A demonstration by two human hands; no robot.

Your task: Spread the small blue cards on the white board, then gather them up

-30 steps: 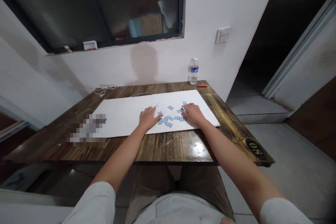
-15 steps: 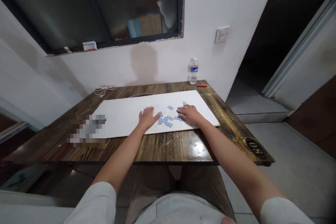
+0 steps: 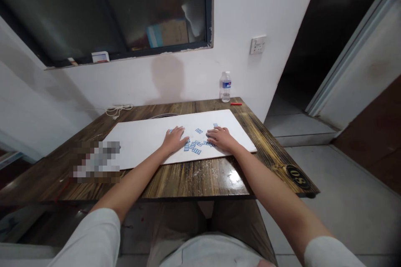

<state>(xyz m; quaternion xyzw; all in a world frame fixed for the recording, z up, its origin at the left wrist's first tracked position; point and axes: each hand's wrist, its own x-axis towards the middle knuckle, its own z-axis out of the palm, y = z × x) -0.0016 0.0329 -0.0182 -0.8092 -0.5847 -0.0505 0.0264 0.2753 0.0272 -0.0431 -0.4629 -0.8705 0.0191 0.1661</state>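
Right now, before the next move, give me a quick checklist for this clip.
Left hand flat on the white board, nothing visibly held: ok.
Right hand flat on the board, nothing visibly held: ok.
Small blue-printed pieces neatly aligned: not ok, loosely scattered between the hands.
Any pieces hidden under the palms: cannot tell.
Water bottle upright on the table's far end, apart from the hands: ok.

Operator's in a pale grey short-sleeved T-shirt (image 3: 213,254), with the left sleeve (image 3: 90,238) and right sleeve (image 3: 328,254) ending around the elbows. Khaki-brown trousers (image 3: 178,229) show past the near edge of the wooden table (image 3: 194,183), below the shirt. Left hand (image 3: 173,140) and right hand (image 3: 222,139) are bare, no gloves.
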